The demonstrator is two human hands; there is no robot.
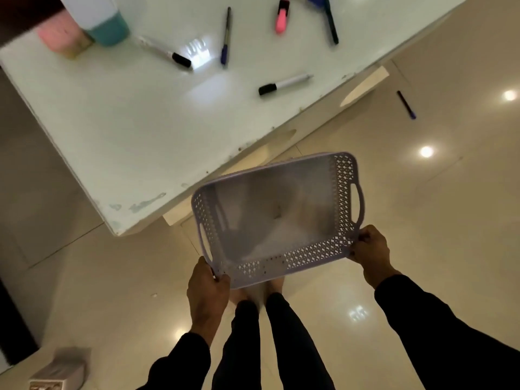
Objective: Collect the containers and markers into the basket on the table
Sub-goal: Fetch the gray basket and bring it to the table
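I hold an empty lilac perforated basket (309,256) in the air, in front of the white table (140,130) and above the floor. My left hand (206,288) grips its near left corner and my right hand (371,247) grips its near right corner. On the table lie two white markers with black caps (164,52) (284,84), a blue pen (226,35), a pink highlighter (281,16) and a dark marker (330,21). At the table's far left stand a white and teal container (98,18) and a pink container (60,38).
A dark blue pen (406,105) lies on the tiled floor right of the table. A small box (59,371) sits on the floor at the lower left. My legs and feet are below the basket. A blue object (316,0) shows at the table's top edge.
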